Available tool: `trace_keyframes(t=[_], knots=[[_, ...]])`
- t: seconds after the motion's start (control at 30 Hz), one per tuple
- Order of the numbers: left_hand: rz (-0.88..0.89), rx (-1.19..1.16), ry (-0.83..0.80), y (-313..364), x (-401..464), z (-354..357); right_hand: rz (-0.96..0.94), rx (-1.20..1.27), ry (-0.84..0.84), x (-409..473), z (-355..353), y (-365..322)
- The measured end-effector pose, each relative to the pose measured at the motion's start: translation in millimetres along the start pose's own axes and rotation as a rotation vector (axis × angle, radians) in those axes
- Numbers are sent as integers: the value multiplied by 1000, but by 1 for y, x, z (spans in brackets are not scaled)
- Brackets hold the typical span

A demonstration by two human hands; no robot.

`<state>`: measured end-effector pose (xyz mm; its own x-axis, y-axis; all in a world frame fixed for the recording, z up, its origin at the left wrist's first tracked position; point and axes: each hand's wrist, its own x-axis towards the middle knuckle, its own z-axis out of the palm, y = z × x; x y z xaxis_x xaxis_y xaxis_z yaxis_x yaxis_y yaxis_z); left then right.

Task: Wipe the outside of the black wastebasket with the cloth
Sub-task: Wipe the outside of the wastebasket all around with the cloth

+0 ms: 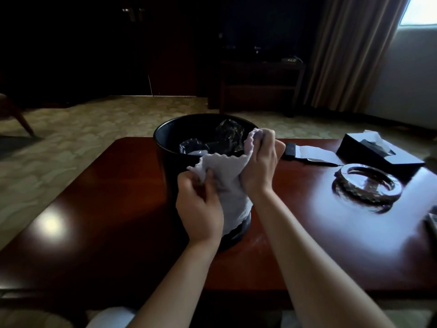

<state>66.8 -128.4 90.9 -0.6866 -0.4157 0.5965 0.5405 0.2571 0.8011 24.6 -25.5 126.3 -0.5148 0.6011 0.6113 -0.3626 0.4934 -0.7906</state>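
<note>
At the centre of the frame we see a black wastebasket standing upright on a dark red table, with crumpled clear plastic inside. A pale cloth hangs against its near side. The left hand pinches the cloth's lower part; the right hand grasps its top near the rim. At right sit a glass ashtray and a black tissue box.
</note>
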Motion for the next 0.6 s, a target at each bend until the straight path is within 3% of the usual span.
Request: trace_keyframes(t=[0.17,0.37,0.5,0.6], knots=[[13,-7,-29,2,5,-5,-27,-115,23,-16,6,-12],[418,207,-176,19,39,-12,-189,-240,-101,-1,-15,-6],[555,470,-232,24,45,-5,-240,-325,-201,10,-16,3],[581,481,-213,22,43,-10,-115,-186,-177,2,-13,-5]])
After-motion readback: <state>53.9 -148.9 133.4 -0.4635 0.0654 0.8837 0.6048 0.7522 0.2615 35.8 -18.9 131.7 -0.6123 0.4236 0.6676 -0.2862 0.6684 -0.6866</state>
